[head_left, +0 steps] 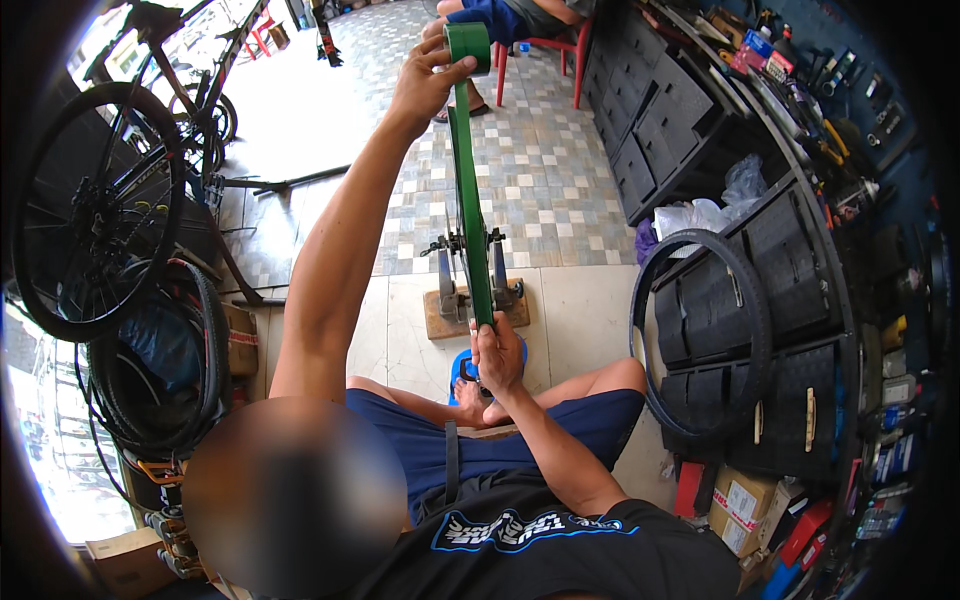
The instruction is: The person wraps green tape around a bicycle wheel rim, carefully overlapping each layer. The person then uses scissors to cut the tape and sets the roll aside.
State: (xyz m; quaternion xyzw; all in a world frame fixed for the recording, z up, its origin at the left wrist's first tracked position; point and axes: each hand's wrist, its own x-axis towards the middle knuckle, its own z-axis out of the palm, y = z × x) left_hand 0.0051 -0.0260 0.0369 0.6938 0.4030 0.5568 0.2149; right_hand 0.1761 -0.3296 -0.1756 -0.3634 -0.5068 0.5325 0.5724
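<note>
Black shirt (620, 563), white lettering (490, 531) outlined in blue. Left hand (425, 82) grasping green tape roll (470, 48) at the far end — strip (468, 190) running along a wheel rim (457, 150) to the right hand (498, 355), clasped on its near end. Cardboard box (723, 518), printed label (742, 502), lower right.

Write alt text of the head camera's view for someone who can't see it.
A bare left hand holds out a roll of green tape, its strip stretched along an edge-on bicycle wheel to the right hand. The wheel sits in a truing stand on a wooden base; a bicycle is at left, a loose tire at right.
</note>
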